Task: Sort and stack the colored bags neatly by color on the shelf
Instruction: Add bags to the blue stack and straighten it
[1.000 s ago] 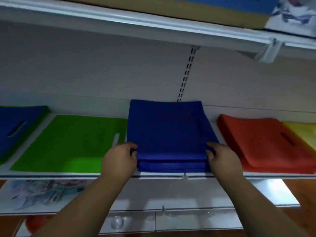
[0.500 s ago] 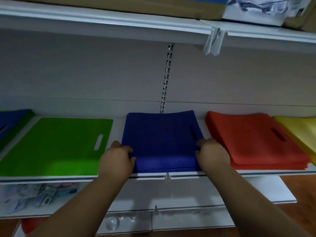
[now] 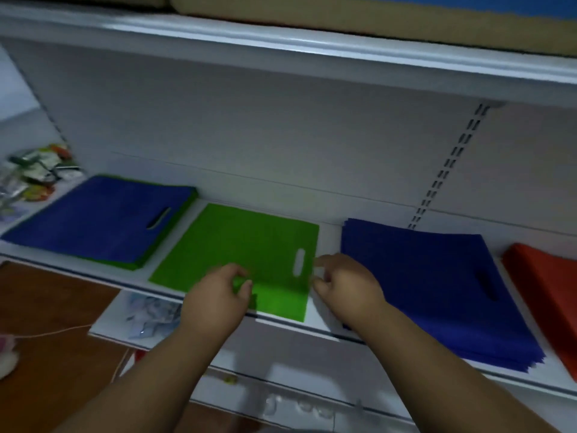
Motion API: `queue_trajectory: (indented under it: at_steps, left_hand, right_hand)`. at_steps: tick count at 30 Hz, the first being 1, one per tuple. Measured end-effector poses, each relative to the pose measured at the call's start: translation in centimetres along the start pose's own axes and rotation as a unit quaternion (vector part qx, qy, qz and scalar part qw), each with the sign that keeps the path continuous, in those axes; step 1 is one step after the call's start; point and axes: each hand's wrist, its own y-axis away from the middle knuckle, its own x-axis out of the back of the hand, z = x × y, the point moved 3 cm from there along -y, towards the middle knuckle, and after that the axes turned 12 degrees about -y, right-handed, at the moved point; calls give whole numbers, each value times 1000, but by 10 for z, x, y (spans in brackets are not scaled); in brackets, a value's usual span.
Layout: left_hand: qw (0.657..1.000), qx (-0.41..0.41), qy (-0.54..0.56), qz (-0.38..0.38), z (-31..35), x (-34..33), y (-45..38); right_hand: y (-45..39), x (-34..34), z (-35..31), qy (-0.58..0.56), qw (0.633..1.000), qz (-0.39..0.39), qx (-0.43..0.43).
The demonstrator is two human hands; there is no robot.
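Both hands [image 3: 278,295] at the green bag's [image 3: 243,245] front edge

2 blue stacks [image 3: 103,220] [image 3: 437,285], 1 green bag [image 3: 249,245], 1 red stack [image 3: 546,292], 2 hands [image 3: 215,300] [image 3: 346,285].

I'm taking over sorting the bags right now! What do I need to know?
Left hand: fingers curled at the front edge of the green bag; a grip isn't clear.
Right hand: fingers curled by the green bag's right edge, holding nothing that shows.
Done: right blue stack sits between green and the red stack.
Left: the left blue bag lies on green ones, so that pile is mixed. Split it, then square the green.
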Motion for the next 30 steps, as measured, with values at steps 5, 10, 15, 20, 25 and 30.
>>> queue_trajectory:
  at_steps: [5,10,15,20,25,30]
  left_hand:
    - [997,75,24,16,-114,45,-23]
    - [989,139,52,-15,-217,82,-35]
    - [972,182,138,-54,-284,101,-46]
    - [923,234,295,-74,-303,90,-47]
    - [862,310,399,-33,-311,87,-55]
    - [853,334,394,74,-310,91,-55]
  right_hand:
    - [-47,-71,-112,-28,997,-31,59]
    - [-88,-154,-211,-87,985,-126,74]
    - [-116,-207,-263,-50,985,-166,21]
    - [-111,-219,-272,3,993,-118,7]
    - [-99,-203,-272,4,994,-3,106]
    - [-79,-167,-242,-24,969,168,181]
